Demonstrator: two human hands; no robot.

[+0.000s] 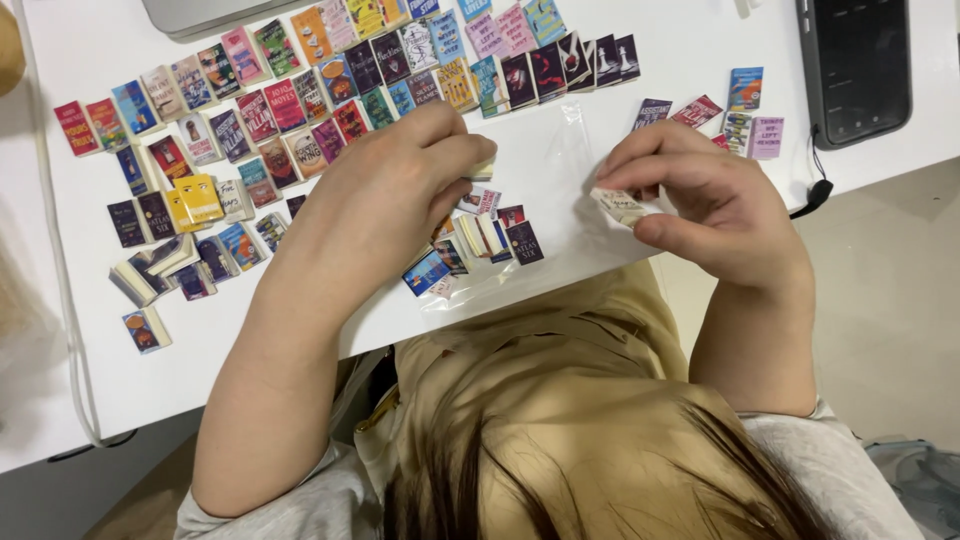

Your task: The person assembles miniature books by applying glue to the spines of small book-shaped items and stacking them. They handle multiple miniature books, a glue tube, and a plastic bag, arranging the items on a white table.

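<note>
A white table (120,380) lies below the camera, strewn with miniature books. Nearest, a clear plastic bag (560,230) holds a small heap of them between the hands. The left hand (385,195) pinches a tiny pale book block (484,170) above that heap. The right hand (715,205) grips another small block (620,207) in narrowed fingertips. Farther off run rows of colourful mini covers (330,85), then a black device (853,62) at the far right.

miniature books (285,105): dozens | clear plastic bag (560,215): 1 | black phone (855,65): 1
</note>
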